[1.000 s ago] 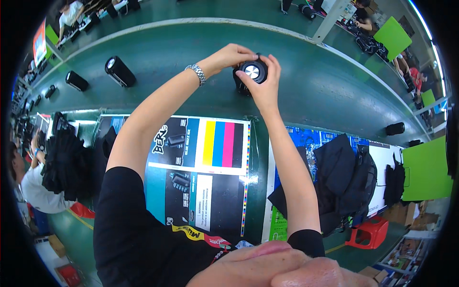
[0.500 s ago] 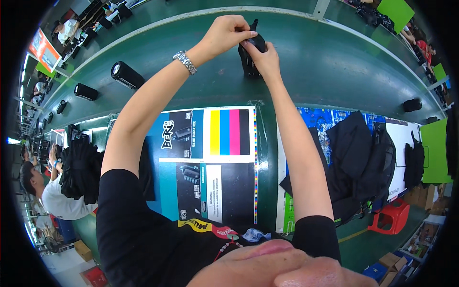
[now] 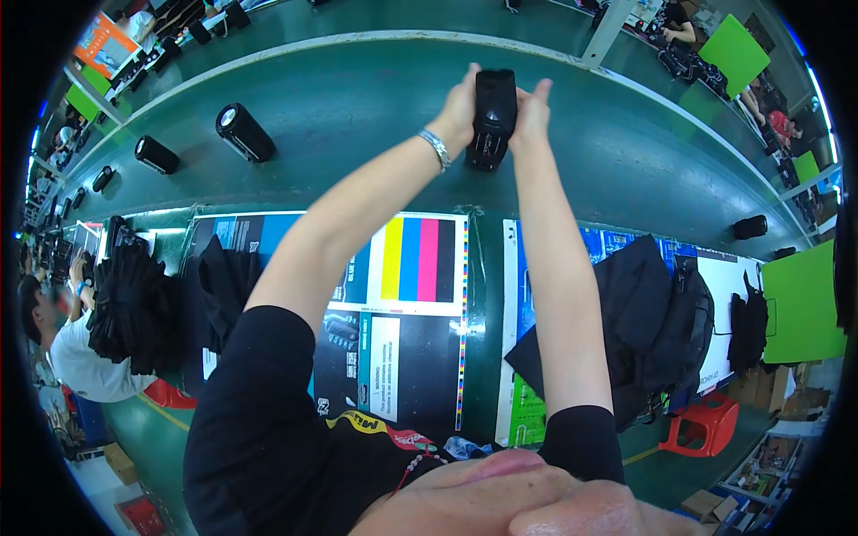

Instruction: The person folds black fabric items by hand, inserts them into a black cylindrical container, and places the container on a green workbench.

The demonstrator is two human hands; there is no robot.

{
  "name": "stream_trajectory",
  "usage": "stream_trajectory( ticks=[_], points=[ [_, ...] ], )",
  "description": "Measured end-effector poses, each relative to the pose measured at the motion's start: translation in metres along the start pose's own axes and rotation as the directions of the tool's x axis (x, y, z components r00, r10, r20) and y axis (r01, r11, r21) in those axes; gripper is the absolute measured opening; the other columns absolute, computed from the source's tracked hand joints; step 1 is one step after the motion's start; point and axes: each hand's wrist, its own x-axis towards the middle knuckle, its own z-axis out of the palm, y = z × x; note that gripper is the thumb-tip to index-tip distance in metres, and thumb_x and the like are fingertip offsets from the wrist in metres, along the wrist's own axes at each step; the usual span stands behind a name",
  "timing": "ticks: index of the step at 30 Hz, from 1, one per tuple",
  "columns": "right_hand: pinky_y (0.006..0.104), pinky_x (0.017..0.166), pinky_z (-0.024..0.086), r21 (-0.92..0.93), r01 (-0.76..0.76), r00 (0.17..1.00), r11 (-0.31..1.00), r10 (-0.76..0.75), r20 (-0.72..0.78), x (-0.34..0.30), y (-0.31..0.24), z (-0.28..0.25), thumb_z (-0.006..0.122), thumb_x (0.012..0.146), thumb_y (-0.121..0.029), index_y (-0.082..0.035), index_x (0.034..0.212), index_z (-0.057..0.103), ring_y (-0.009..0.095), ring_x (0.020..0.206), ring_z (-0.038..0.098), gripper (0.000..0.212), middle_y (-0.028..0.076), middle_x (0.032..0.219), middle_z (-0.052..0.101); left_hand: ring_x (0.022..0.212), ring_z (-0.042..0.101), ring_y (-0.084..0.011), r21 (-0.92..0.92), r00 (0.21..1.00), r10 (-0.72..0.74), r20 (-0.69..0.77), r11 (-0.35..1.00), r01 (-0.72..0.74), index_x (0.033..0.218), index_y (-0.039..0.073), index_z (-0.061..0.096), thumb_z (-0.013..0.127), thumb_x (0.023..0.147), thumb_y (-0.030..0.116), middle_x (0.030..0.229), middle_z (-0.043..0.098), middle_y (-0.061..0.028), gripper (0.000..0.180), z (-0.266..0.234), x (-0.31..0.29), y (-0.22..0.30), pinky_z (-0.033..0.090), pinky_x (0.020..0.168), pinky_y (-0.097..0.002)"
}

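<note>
A bulky black cloth pouch stands on the green belt at the far middle, filled out by something inside that I cannot see. Its top now looks squared off, with pale print low on its near side. My left hand presses on its left side, the thumb pointing up. Against the right side lies my right hand, thumb also raised, and its fingers are partly hidden behind the pouch. On the belt to the left stand black cylindrical speakers, the nearest a large one with a silver-centred end, then a smaller one.
Before me lie printed sheets with colour bars. Black cloth pouches are heaped at right and left. A metal rail runs beyond the belt. A red stool stands right; a co-worker in white sits left.
Both hands have left the pouch's pinched, pointed top and now clasp its sides. The top has gone from tapered to squared. My view has shifted slightly, and the speakers at left sit a little differently.
</note>
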Motion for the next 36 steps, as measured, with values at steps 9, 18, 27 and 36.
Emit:
stream_trajectory(
  ticks=[9,18,27,36],
  points=[
    [0.0302,0.074,0.047,0.093,0.236,0.971,0.967,-0.233,-0.044,0.013,0.052,-0.077,0.041,0.096,-0.026,-0.001,0.097,0.061,0.016,0.083,0.059,0.032,0.007,0.091,0.062,0.071,0.052,-0.0096,0.014,0.986,0.115,-0.121,0.993,-0.114,0.076,0.003,0.061,0.039,0.097,0.046,0.074,0.059,-0.0022,0.053,0.019,-0.011,-0.078,0.044,0.068,-0.0242],
    [0.0327,0.068,0.045,-0.421,0.215,0.922,0.881,-0.325,-0.211,0.032,0.023,-0.097,0.049,0.092,-0.032,0.007,0.084,0.064,0.017,0.073,0.059,0.043,0.008,0.076,0.064,0.074,0.057,-0.0175,0.389,0.94,0.235,-0.246,0.913,-0.126,0.08,0.0,0.059,0.04,0.097,0.04,0.075,0.061,-0.0082,0.047,0.015,-0.013,-0.073,0.045,0.073,-0.0314],
    [0.0358,0.064,0.054,-0.364,0.063,0.98,0.929,-0.128,-0.156,-0.013,-0.062,-0.167,0.049,0.095,-0.027,-0.002,0.091,0.058,0.025,0.074,0.065,0.027,0.013,0.082,0.066,0.088,0.06,-0.0145,0.719,0.927,0.188,0.324,0.588,-0.371,0.109,-0.002,0.054,0.057,0.092,0.022,0.093,0.066,-0.0068,0.03,0.038,-0.186,-0.079,0.048,0.075,-0.027],
    [0.0277,0.08,0.05,-0.654,0.193,0.969,0.732,-0.246,0.01,-0.209,-0.096,-0.165,0.053,0.094,-0.026,-0.001,0.1,0.063,0.017,0.093,0.064,0.028,0.01,0.099,0.068,0.089,0.057,-0.0264,0.591,0.608,0.077,0.79,0.167,-0.789,0.083,0.006,0.072,0.072,0.069,0.017,0.087,0.065,-0.0077,0.018,0.068,-0.237,-0.119,0.043,0.081,-0.0378]
  ],
)
